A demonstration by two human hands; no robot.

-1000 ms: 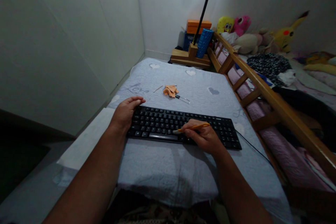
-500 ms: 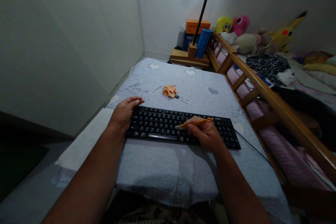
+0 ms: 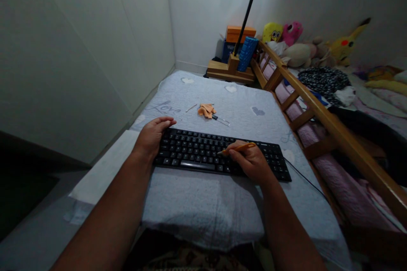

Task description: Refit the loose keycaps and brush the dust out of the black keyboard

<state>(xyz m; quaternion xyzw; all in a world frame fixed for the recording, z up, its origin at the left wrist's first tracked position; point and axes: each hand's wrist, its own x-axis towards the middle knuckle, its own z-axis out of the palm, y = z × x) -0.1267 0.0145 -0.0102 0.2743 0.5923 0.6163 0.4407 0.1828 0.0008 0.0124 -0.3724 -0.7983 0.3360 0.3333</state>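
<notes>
A black keyboard (image 3: 190, 148) lies across the quilted cover in front of me. My left hand (image 3: 152, 135) is wrapped against its left end, fingers close together and bent around the far corner. Between the thumb and fingers of my right hand (image 3: 248, 159) is a small brush with an orange handle (image 3: 244, 147). Its pale tip points left, down at the keys right of the middle. The right hand rests over the keyboard's right part and hides some keys. Beyond the keyboard lie a crumpled orange cloth (image 3: 206, 111) and a wire puller with a dark handle (image 3: 215, 117).
A thin stick (image 3: 191, 108) lies left of the cloth. The keyboard's cable (image 3: 307, 178) runs off to the right. A wooden bed rail (image 3: 305, 97) borders the right side, with plush toys behind it. At the far end stand a pole on a wooden base (image 3: 222, 67) and a blue roller (image 3: 247, 54).
The brush tip has shifted slightly to the right over the keys, and its handle sits a bit lower in my right hand. My left hand stays at the keyboard's left end.
</notes>
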